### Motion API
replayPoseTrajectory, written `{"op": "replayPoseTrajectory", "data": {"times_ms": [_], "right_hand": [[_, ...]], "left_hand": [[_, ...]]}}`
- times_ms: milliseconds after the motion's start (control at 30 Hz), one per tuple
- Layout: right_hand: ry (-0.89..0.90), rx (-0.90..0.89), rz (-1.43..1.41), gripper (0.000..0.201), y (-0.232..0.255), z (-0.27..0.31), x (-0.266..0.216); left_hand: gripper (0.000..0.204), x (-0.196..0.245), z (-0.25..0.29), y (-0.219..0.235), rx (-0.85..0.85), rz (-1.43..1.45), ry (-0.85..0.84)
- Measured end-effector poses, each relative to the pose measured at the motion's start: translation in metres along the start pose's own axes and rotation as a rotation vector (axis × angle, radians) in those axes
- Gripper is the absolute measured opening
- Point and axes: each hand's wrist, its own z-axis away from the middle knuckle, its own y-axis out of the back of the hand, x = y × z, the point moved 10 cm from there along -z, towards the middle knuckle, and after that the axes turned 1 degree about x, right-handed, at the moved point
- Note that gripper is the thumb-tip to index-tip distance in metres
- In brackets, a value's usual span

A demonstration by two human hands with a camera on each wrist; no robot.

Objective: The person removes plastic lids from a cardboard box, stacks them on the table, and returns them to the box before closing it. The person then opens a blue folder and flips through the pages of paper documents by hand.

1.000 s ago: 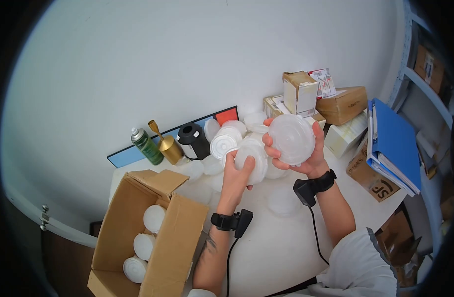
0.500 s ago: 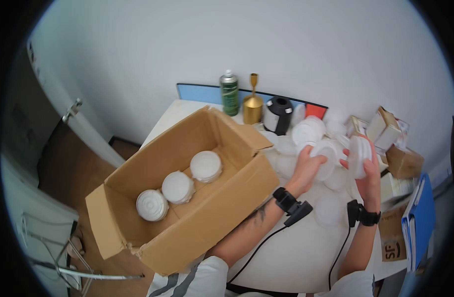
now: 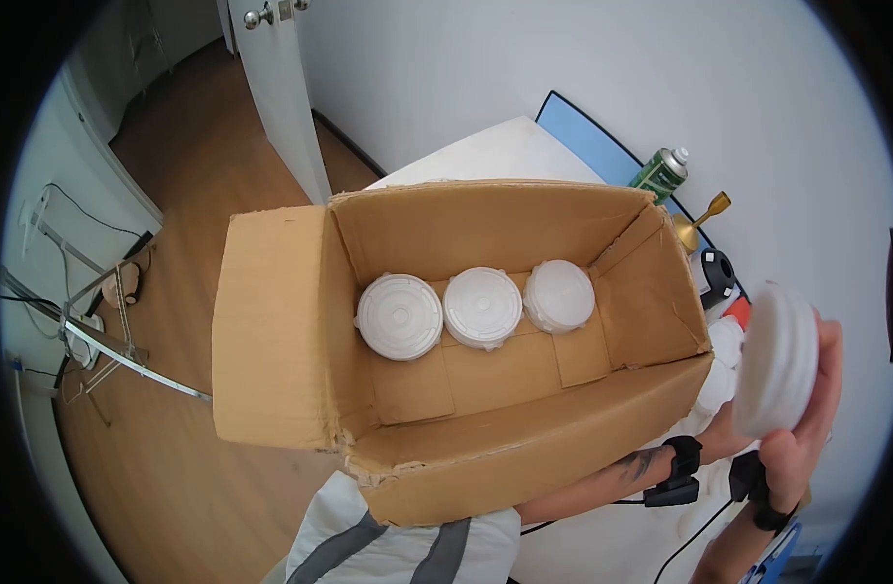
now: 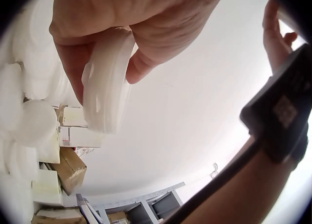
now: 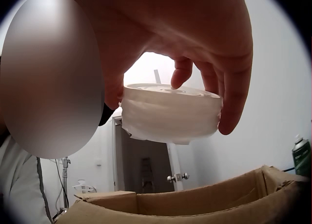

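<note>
My right hand (image 3: 806,414) grips a round stack of whitish plastic lids (image 3: 779,360) by its edges, raised beside the right end of an open cardboard box (image 3: 271,326). In the right wrist view, thumb and fingers span the stack (image 5: 170,112), with the box's rim below it. My left hand (image 4: 146,19) pinches a thinner stack of lids (image 4: 107,83) between thumb and fingers; in the head view it is mostly hidden behind the right hand. Three stacks of lids, one on the left (image 3: 400,316), one in the middle (image 3: 482,307), one on the right (image 3: 561,295), stand in a row inside the box.
Loose lids (image 3: 721,370) lie heaped on the white table (image 3: 514,146) right of the box. Behind it stand a green spray can (image 3: 660,173), a gold candle holder (image 3: 694,226) and a black-and-white container (image 3: 714,274). Small cartons (image 4: 70,168) sit past the heap.
The head view has swung left, bringing the box to the middle. My right hand has carried its stack of lids from over the heap towards the box; my left hand keeps hold of its lids.
</note>
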Motion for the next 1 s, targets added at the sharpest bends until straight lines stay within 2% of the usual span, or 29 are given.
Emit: {"op": "replayPoseTrajectory", "data": {"times_ms": [33,67,133,167,200,233,300,333,400,467,567,633,667,733,767,833,867,933,967,1000], "right_hand": [[-0.021,-0.090,-0.154,0.085,-0.037,-0.021,-0.002],[-0.011,-0.240,0.069,0.086,-0.066,-0.039,-0.002],[0.031,-0.615,0.309,0.069,-0.128,-0.057,-0.008],[-0.023,-0.717,0.402,0.068,-0.153,-0.062,-0.003],[-0.074,-0.815,0.496,0.068,-0.175,-0.062,0.004],[-0.069,-0.821,0.494,0.068,-0.190,-0.062,0.006],[-0.064,-1.037,0.556,0.069,-0.228,-0.046,0.024],[-0.062,-1.054,0.552,0.069,-0.237,-0.044,0.029],[-0.150,-1.208,0.568,0.079,-0.251,-0.027,0.045],[-0.171,-1.253,0.541,0.074,-0.259,-0.025,0.048],[-0.172,-1.289,0.653,0.063,-0.261,-0.032,0.061],[-0.364,-1.520,0.572,0.056,-0.263,-0.013,0.072],[-0.364,-1.523,0.572,0.056,-0.265,-0.010,0.073],[-0.167,-1.421,0.508,0.054,-0.277,-0.012,0.064],[-0.167,-1.421,0.507,0.054,-0.281,-0.009,0.068],[-0.047,-1.347,0.571,0.052,-0.290,-0.012,0.073],[-0.047,-1.344,0.570,0.052,-0.293,-0.012,0.076],[-0.081,-1.494,0.630,0.050,-0.298,0.003,0.086],[-0.074,-1.500,0.630,0.050,-0.298,0.007,0.086],[-0.030,-1.479,0.752,0.049,-0.295,0.009,0.090]], "left_hand": [[0.045,0.000,-0.001,0.006,0.014,0.007,-0.005],[0.045,-0.003,-0.001,0.007,0.028,0.015,-0.009],[0.045,-0.001,-0.001,0.014,0.052,0.025,-0.023],[0.045,0.001,-0.002,0.019,0.063,0.028,-0.031],[0.045,0.004,-0.002,0.024,0.074,0.026,-0.040],[0.045,0.007,-0.002,0.032,0.086,0.024,-0.049],[0.045,0.012,-0.001,0.051,0.119,0.020,-0.067],[0.045,0.014,0.000,0.059,0.140,0.023,-0.073],[0.045,0.015,0.002,0.071,0.181,0.036,-0.084],[0.045,0.016,0.004,0.076,0.204,0.044,-0.091],[0.045,0.019,0.006,0.079,0.225,0.056,-0.106],[0.045,0.021,0.006,0.081,0.237,0.062,-0.117],[0.045,0.022,0.006,0.083,0.245,0.063,-0.122],[0.045,0.024,0.008,0.086,0.261,0.063,-0.129],[0.045,0.024,0.009,0.087,0.267,0.062,-0.132],[0.045,0.024,0.011,0.086,0.273,0.056,-0.135],[0.045,0.025,0.011,0.086,0.276,0.054,-0.138],[0.045,0.027,0.011,0.089,0.291,0.048,-0.149],[0.045,0.029,0.011,0.091,0.302,0.046,-0.158],[0.045,0.031,0.011,0.093,0.313,0.044,-0.165]]}}
